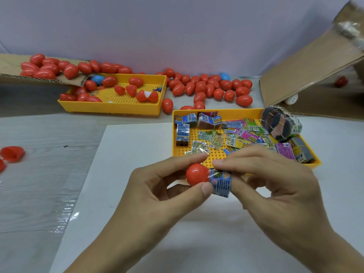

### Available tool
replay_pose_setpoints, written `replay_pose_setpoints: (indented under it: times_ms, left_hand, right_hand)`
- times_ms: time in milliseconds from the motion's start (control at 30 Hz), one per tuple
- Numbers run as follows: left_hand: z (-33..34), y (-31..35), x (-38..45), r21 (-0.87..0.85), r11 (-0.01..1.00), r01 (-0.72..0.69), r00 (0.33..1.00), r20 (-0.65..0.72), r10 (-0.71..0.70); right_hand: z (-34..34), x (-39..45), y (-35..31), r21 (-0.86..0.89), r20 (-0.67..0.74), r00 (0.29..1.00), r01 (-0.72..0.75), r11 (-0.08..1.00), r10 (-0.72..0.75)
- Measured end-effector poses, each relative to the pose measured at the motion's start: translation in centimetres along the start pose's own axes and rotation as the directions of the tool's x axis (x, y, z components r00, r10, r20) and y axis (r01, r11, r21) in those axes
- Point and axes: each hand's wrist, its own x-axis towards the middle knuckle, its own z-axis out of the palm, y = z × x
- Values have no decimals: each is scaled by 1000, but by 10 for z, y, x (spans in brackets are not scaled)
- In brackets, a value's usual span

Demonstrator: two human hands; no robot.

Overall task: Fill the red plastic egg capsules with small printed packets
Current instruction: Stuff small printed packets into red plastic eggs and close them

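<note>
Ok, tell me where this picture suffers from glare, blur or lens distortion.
Head view: glare streaks on the clear film over the table at lower left; the cardboard flap at upper right is smeared with blur; wide-angle bending curves the table's far edge; the left hand, right hand, red capsule and blue packet are fairly sharp; lighting is soft, shadows faint.

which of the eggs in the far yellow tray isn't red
The blue egg at the far yellow tray's back left corner, beside the cardboard flap; the rest there are red.
</note>
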Motion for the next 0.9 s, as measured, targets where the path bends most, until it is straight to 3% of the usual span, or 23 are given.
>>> replay_pose_setpoints:
  times_ms: [467,767,900]
  left_hand:
    - [1,1,0,33,999,36,998,54,-38]
    - [0,-1,2,4,996,-94,993,-64,94]
    - [-3,1,3,63,989,-135,989,-51,138]
  right_hand:
    - [0,-2,3,-12,21,1000,-16,1000,16]
    - [-2,1,2,-35,19,1000,-24,999,24]
    - [-5,4,0,-66,1,999,38,997,-38]
